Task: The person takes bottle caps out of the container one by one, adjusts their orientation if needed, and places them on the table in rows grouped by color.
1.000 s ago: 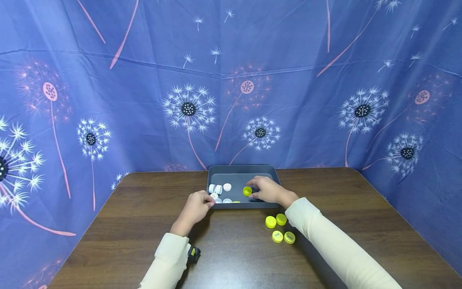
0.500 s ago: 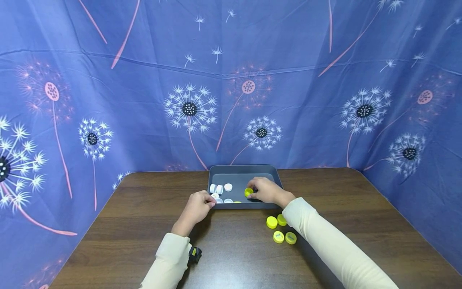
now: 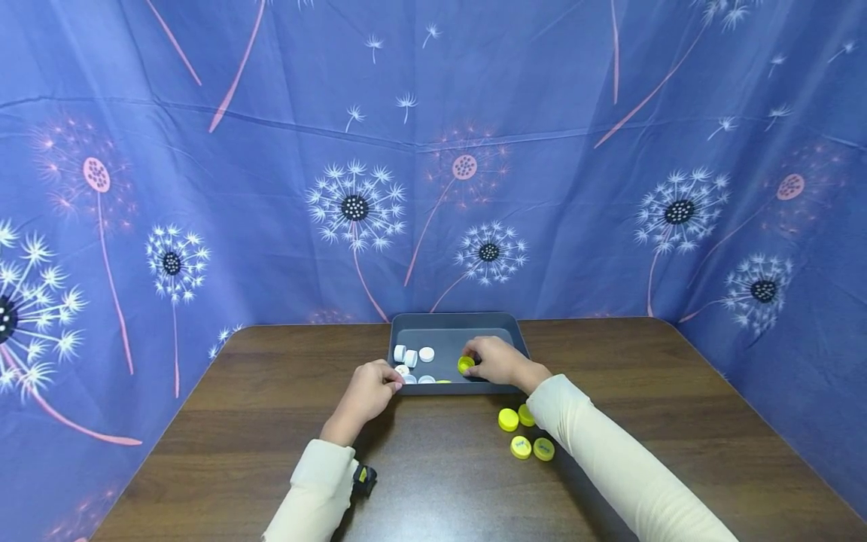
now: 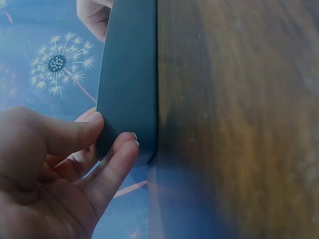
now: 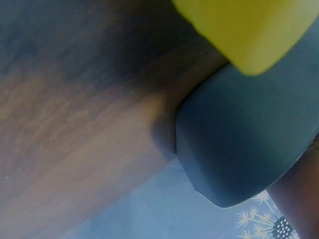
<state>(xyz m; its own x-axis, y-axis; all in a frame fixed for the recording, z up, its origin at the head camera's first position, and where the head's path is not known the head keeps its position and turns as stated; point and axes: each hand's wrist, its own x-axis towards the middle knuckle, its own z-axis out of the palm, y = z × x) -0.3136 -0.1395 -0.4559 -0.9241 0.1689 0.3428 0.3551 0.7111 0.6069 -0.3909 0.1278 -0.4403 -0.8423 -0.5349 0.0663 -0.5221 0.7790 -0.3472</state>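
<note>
Arms in cream sleeves [image 3: 619, 452] reach forward over a brown wooden desk [image 3: 433, 497], one from each side, and converge on a dark grey tray [image 3: 467, 389] at its far edge. The left hand [image 3: 366, 388] is at the tray's near left corner, back of the hand up, wrist raised. In the left wrist view its thumb bears on the rim and its other fingers bend round the corner, fingertips against the outer wall, so the grip is a narrow pinch.

The right hand [image 3: 500, 361] dips over the tray's near wall into the right half, its forearm slanting in from the lower right. Thumb and fingers are drawn close around a yellow cap [image 3: 464, 364], which sits at their left tip inside the tray; whether it touches the floor I cannot tell.

Just beyond and to the right of the left hand's fingertips lies a group of white caps [image 3: 427, 354], some on edge. Between the two hands, a sliver of another yellow piece [image 3: 443, 382] shows behind the near wall. Four yellow caps [image 3: 521, 447] rest on the desk, nearer the person than the right hand and left of its sleeve.
</note>
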